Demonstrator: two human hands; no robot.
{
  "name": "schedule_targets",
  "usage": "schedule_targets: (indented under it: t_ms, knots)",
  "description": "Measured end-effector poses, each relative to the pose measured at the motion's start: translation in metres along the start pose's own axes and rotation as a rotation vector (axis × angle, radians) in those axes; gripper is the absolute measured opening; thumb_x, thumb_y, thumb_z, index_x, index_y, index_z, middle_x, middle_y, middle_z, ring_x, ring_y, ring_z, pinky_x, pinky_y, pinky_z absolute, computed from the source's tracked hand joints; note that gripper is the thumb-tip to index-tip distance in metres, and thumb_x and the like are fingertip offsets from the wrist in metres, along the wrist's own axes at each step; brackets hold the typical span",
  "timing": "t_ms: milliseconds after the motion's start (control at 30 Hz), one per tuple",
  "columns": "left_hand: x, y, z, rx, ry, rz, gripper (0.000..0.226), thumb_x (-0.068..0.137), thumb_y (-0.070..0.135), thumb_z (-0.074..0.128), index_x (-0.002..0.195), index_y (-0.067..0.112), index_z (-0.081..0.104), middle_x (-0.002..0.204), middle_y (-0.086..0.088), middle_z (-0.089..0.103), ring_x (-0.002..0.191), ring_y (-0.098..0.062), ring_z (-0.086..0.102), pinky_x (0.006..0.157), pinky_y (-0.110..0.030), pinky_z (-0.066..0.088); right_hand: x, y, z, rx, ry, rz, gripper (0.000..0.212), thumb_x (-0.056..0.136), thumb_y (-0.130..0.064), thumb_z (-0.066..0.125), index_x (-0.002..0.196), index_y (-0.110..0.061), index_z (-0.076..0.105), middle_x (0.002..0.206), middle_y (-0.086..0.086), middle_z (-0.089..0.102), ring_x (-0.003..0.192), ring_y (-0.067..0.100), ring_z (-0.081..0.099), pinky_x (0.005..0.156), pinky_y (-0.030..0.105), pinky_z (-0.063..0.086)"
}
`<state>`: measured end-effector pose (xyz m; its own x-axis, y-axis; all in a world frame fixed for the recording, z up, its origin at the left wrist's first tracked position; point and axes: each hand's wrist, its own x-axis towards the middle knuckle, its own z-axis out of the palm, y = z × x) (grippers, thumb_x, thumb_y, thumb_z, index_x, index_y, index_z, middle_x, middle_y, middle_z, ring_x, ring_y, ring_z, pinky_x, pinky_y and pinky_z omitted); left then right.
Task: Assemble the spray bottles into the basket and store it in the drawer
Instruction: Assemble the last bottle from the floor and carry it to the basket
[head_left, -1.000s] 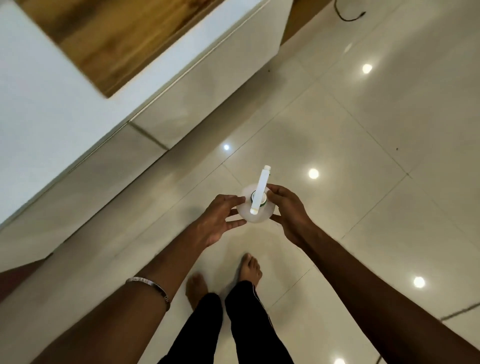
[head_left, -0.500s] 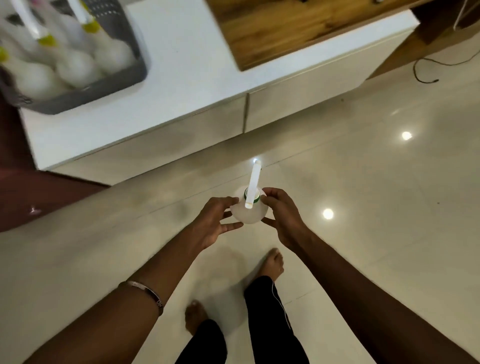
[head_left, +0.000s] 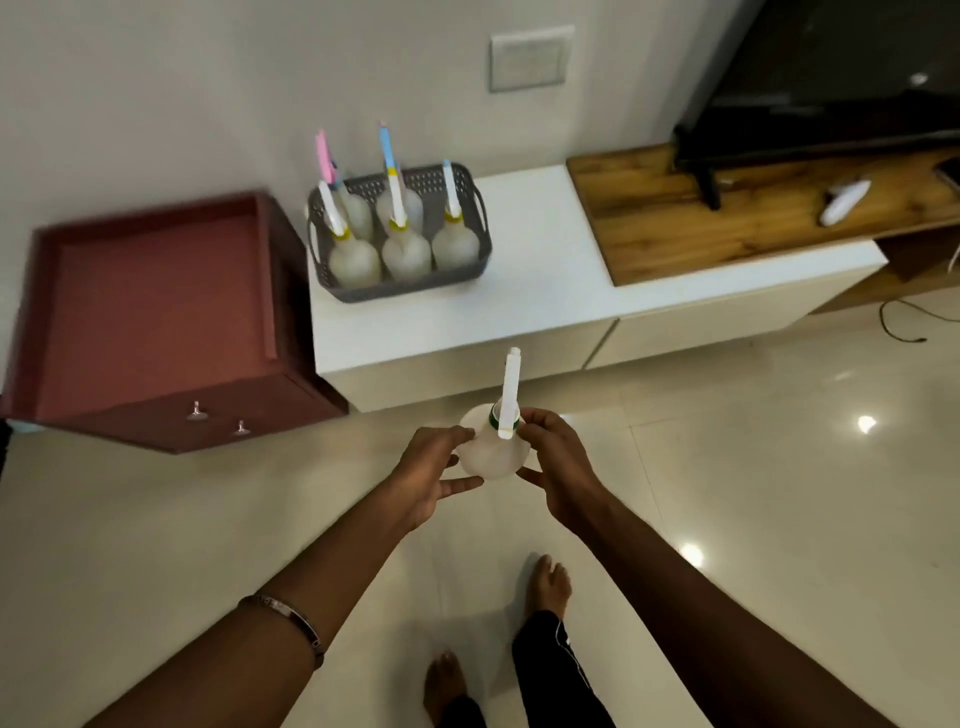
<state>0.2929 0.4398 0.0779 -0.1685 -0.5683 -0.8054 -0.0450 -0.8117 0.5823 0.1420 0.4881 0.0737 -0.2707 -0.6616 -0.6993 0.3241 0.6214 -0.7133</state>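
I hold a translucent white spray bottle (head_left: 492, 451) with a green collar and a white spray head upright in front of me, above the floor. My left hand (head_left: 434, 475) grips its round body from the left. My right hand (head_left: 558, 467) pinches the neck and body from the right. A grey perforated basket (head_left: 467, 278) stands on the white cabinet top (head_left: 540, 260) ahead, holding several similar bottles with pink, blue and white spray heads. To its left a dark red drawer (head_left: 156, 312) is pulled open and shows nothing inside.
A wooden shelf (head_left: 727, 218) to the right carries a TV stand (head_left: 706, 182) and a white remote (head_left: 844, 200). A black cable (head_left: 898, 322) lies on the glossy tiled floor. My bare feet (head_left: 548, 582) are below the bottle.
My view has swung up and left, bringing the basket, the open drawer and the wall into sight. Both hands keep the same hold on the bottle.
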Motion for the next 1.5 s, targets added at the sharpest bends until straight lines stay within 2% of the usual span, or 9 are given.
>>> schedule_targets:
  t_ms: [167,300,567,767,933,1067,1233,1400,1500]
  knots:
    - [-0.015,0.063,0.001,-0.063,0.041,0.052,0.036,0.089,0.016,0.062,0.122,0.002,0.06,0.134,-0.019,0.052,0.126,-0.034,0.049,0.081,-0.049,0.06,0.003,-0.068,0.026,-0.036,0.003,-0.037,0.025,0.093,-0.019,0.056,0.118,-0.016,0.06,0.116,-0.002,0.064,0.105,0.012,0.059,0.092,0.042,0.051]
    - [-0.016,0.118,0.013,-0.124,0.061,0.075,0.033,0.088,0.017,0.063,0.118,0.004,0.061,0.131,-0.018,0.054,0.124,-0.033,0.049,0.076,-0.045,0.061,0.018,-0.128,0.035,-0.051,-0.035,-0.063,0.024,0.092,-0.019,0.057,0.115,-0.017,0.063,0.115,-0.001,0.066,0.102,0.013,0.061,0.081,0.035,0.052]
    - [-0.007,0.244,0.044,-0.21,0.092,0.138,0.036,0.089,0.017,0.064,0.123,0.009,0.056,0.133,-0.015,0.05,0.127,-0.031,0.045,0.065,-0.039,0.061,0.056,-0.26,0.053,-0.091,-0.087,-0.132,0.018,0.093,-0.017,0.055,0.11,-0.018,0.062,0.106,-0.004,0.065,0.096,0.01,0.059,0.074,0.032,0.05]
    - [0.019,0.341,0.049,-0.225,0.086,0.18,0.032,0.09,0.016,0.062,0.121,0.007,0.058,0.118,-0.016,0.056,0.101,-0.024,0.058,0.077,-0.045,0.061,0.097,-0.351,0.081,-0.097,-0.125,-0.163,0.018,0.093,-0.012,0.053,0.107,-0.015,0.063,0.104,-0.001,0.065,0.092,0.012,0.06,0.073,0.032,0.051]
    - [0.072,0.409,0.043,-0.223,0.092,0.189,0.029,0.09,0.017,0.062,0.118,0.011,0.058,0.124,-0.015,0.059,0.11,-0.027,0.06,0.078,-0.044,0.061,0.156,-0.406,0.112,-0.087,-0.109,-0.189,0.019,0.093,-0.01,0.053,0.108,-0.012,0.064,0.101,0.0,0.067,0.091,0.013,0.061,0.07,0.03,0.053]
    - [0.119,0.446,0.043,-0.228,0.114,0.176,0.034,0.09,0.016,0.063,0.122,0.007,0.056,0.125,-0.015,0.058,0.113,-0.028,0.058,0.077,-0.044,0.061,0.206,-0.429,0.128,-0.067,-0.094,-0.169,0.023,0.091,-0.01,0.057,0.113,-0.012,0.064,0.106,0.003,0.067,0.096,0.016,0.062,0.067,0.03,0.052]
    - [0.178,0.464,0.046,-0.216,0.155,0.155,0.009,0.092,0.014,0.062,0.098,0.011,0.056,0.119,-0.014,0.056,0.111,-0.03,0.057,0.079,-0.044,0.06,0.269,-0.436,0.139,-0.086,-0.076,-0.128,0.03,0.091,-0.008,0.06,0.121,-0.01,0.061,0.113,0.005,0.064,0.101,0.018,0.06,0.07,0.031,0.052]
    - [0.242,0.455,0.048,-0.149,0.244,0.133,0.037,0.093,0.013,0.06,0.128,0.016,0.047,0.129,-0.012,0.051,0.116,-0.033,0.053,0.088,-0.049,0.057,0.321,-0.421,0.143,-0.122,-0.107,-0.06,0.026,0.093,-0.006,0.056,0.119,-0.005,0.062,0.112,0.009,0.065,0.098,0.02,0.061,0.075,0.032,0.053]
    - [0.276,0.442,0.046,-0.101,0.323,0.096,0.036,0.093,0.015,0.061,0.128,0.016,0.051,0.129,-0.014,0.054,0.113,-0.034,0.056,0.087,-0.052,0.057,0.349,-0.404,0.147,-0.179,-0.124,-0.03,0.018,0.093,-0.006,0.058,0.109,-0.008,0.066,0.107,0.01,0.068,0.092,0.019,0.063,0.081,0.038,0.053]
